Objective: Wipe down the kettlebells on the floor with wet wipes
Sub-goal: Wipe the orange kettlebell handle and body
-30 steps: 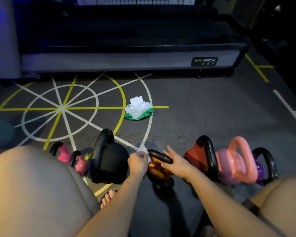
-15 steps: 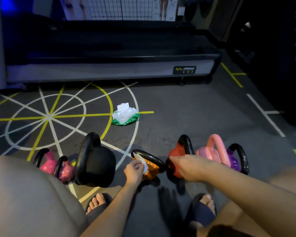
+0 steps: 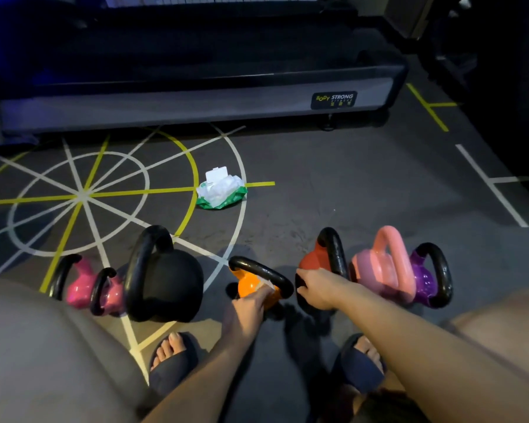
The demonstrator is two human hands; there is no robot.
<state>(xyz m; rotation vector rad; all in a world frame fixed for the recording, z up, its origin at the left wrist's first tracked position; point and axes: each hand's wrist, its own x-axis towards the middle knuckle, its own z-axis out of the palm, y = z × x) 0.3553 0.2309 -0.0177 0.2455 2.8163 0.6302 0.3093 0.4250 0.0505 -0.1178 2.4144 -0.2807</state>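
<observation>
under your left hand (image 3: 249,306) | pinched wet wipe (image 3: 265,284) slid handle-to-body on orange kettlebell (image 3: 247,286) | right hand (image 3: 318,290), grip unclear, shifted to red kettlebell (image 3: 310,260)

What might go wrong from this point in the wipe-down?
1. The orange kettlebell with a black handle sits tilted under the left hand and its white wet wipe; it may roll toward the bare toes in the dark slipper.
2. The green wet-wipe pack lies with its lid open, so wipes may dry out.
</observation>
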